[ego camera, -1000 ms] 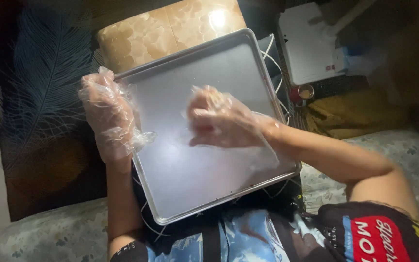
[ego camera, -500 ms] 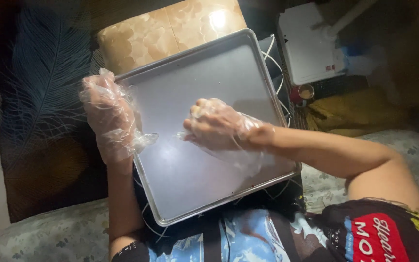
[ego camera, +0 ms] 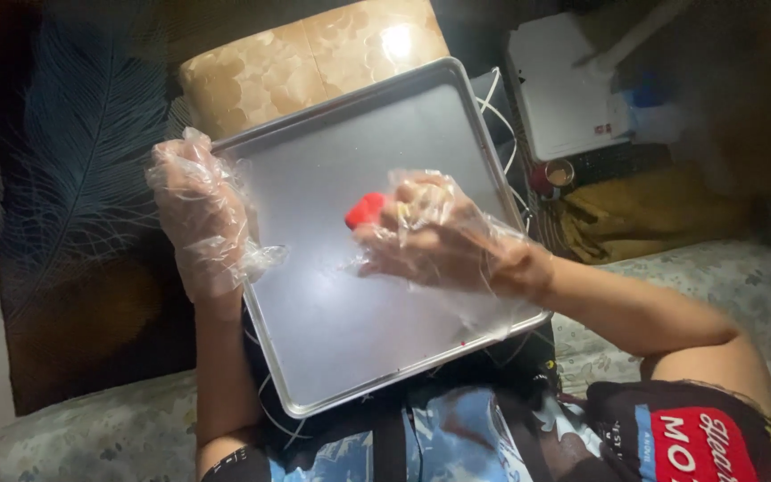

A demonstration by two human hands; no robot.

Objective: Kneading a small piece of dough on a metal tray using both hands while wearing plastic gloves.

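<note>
The right hand [ego camera: 443,236], in a loose clear plastic glove, has its fingers curled round a small red piece [ego camera: 366,210] that pokes out past the fingertips and sits low over the metal tray [ego camera: 350,339]; whether it touches the tray surface cannot be told. The left hand [ego camera: 203,219], gloved the same way, lies with fingers nearly straight along the tray's left rim, steadying it and gripping nothing else. The tray tilts across the person's lap, its far corner just beside a tan patterned cushion [ego camera: 305,62]; white cables [ego camera: 497,107] run along its right edge, with a white box [ego camera: 564,85] beyond.

The glove is baggy and likely slippery, so the red piece could slide from the fingertips; the tray rests on no firm support, so a harder press could tip it off the lap; slack glove film might catch under the piece.
</note>
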